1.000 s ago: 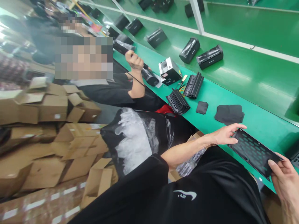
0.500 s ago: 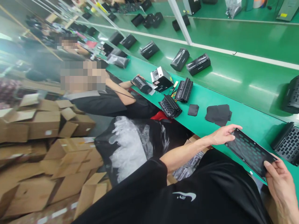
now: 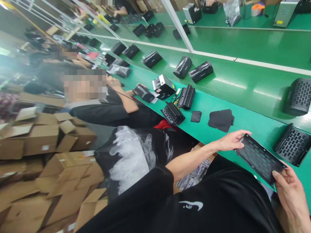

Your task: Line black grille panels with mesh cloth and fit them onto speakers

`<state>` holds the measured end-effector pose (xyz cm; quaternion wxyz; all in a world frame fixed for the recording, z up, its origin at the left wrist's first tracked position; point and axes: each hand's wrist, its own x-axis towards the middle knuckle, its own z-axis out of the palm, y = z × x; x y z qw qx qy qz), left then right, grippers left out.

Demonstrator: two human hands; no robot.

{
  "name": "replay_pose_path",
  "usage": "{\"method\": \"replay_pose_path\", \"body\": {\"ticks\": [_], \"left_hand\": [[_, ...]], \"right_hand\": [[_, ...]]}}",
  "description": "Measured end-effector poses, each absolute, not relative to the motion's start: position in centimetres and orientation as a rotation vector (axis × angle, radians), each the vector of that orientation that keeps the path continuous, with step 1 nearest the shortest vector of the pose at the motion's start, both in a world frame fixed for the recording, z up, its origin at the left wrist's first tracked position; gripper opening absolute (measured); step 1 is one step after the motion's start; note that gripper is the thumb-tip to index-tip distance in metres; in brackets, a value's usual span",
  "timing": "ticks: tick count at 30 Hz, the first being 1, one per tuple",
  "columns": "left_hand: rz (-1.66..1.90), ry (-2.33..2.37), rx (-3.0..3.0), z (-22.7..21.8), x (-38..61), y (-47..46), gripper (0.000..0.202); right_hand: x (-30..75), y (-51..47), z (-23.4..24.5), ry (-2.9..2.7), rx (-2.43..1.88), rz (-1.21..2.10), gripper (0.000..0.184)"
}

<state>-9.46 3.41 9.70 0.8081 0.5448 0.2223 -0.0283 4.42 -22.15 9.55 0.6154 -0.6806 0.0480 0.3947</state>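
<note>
I hold a flat black perforated panel (image 3: 259, 158) over the near edge of the green conveyor bench (image 3: 252, 97). My left hand (image 3: 232, 140) grips its far-left end, fingers curled over the rim. My right hand (image 3: 290, 191) pinches the near-right corner with thumb on top. Just beyond the panel lie a curved black grille shell (image 3: 293, 144) and a stack of black fabric pieces (image 3: 221, 120).
A seated co-worker's hand (image 3: 139, 88) holds a black speaker body at the bench. More black housings (image 3: 200, 71) and grilles (image 3: 172, 114) line the belt. A black plastic bag (image 3: 136, 155) and many cardboard boxes (image 3: 48, 139) fill the floor at left.
My view has swung right and up, showing more grilles at the right. The co-worker's raised hand has dropped to the bench. My grip on the panel is the same.
</note>
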Motion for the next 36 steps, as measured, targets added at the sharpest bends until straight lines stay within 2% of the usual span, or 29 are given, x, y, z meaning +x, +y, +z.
{"method": "replay_pose_path", "body": {"ticks": [10, 20, 36], "left_hand": [[-0.087, 0.461, 1.157, 9.2, -8.9, 3.2, 0.075], [-0.065, 0.467, 1.229, 9.7, -8.7, 3.4, 0.064], [-0.070, 0.491, 1.263, 8.9, -8.9, 3.6, 0.060]], "right_hand": [[4.4, -22.4, 9.6, 0.285, -1.482, 0.908, 0.043], [4.5, -22.2, 9.1, 0.263, -1.503, 0.891, 0.039], [4.5, -22.0, 8.9, 0.182, -1.552, 0.874, 0.043]]}}
